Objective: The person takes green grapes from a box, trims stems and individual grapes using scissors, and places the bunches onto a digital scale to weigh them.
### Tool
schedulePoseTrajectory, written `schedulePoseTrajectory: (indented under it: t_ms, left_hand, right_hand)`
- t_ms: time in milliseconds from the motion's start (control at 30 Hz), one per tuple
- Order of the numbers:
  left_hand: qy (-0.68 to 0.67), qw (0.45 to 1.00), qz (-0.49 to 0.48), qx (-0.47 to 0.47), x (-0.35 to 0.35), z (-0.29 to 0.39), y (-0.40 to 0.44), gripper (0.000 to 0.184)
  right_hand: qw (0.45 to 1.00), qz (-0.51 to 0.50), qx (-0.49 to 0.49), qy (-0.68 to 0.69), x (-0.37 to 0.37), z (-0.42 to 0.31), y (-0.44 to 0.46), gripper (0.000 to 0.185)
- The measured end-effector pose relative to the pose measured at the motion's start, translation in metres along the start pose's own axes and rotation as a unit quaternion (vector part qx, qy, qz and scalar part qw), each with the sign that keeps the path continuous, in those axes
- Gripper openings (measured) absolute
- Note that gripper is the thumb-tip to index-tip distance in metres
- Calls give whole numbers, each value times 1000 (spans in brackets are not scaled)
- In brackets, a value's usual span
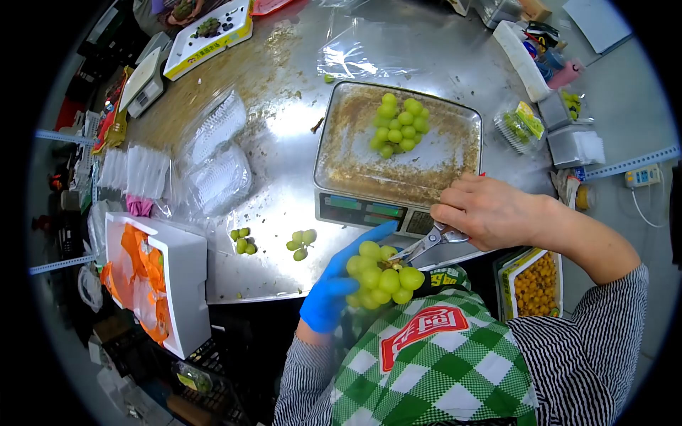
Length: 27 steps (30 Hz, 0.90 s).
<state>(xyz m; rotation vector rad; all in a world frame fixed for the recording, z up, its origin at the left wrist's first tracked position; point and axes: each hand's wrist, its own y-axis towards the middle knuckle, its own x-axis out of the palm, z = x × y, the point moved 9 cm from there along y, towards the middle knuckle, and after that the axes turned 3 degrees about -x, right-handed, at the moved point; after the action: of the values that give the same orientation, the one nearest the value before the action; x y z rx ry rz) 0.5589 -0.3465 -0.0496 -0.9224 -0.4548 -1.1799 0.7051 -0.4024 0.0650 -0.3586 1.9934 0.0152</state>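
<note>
My left hand (332, 291), in a blue glove, holds a bunch of green grapes (383, 278) in front of the apron. Scissors (430, 242) are gripped in my bare right hand (486, 213), their blades at the stems on top of that bunch. Beyond my hands, a weighing scale (341, 163) with a stained metal tray carries another green bunch (401, 126). Two small clusters of green grapes, one (301, 243) nearer the scale and one (244, 241) farther left, lie on the metal table (273, 195).
A white foam box (192, 284) with orange wrapping stands at the left edge. Clear plastic trays (219, 177) lie left of the scale. Packed grapes (520, 128) sit to its right. A box of yellow fruit (533, 285) is below right. At the top left a person's hand (186, 10) shows.
</note>
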Motion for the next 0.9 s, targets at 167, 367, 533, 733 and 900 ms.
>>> schedulePoseTrajectory:
  t_ms: [167, 367, 533, 733, 900]
  left_hand:
    - [-82, 997, -13, -9, -12, -20, -13, 115]
    - [-236, 972, -18, 9, -32, -30, -40, 96]
    - [-312, 947, 63, 33, -71, -35, -57, 81]
    - [-395, 912, 60, 90, -86, -13, -47, 61]
    - [-364, 926, 48, 89, -94, 8, -33, 73]
  right_hand:
    - [999, -8, -46, -23, 19, -12, 10, 19]
    - [998, 32, -28, 49, 41, -27, 38, 19]
    - [958, 118, 110, 235, 53, -11, 53, 19]
    - [863, 135, 257, 414, 115, -11, 26, 24]
    - [704, 169, 352, 593, 181, -26, -11, 25]
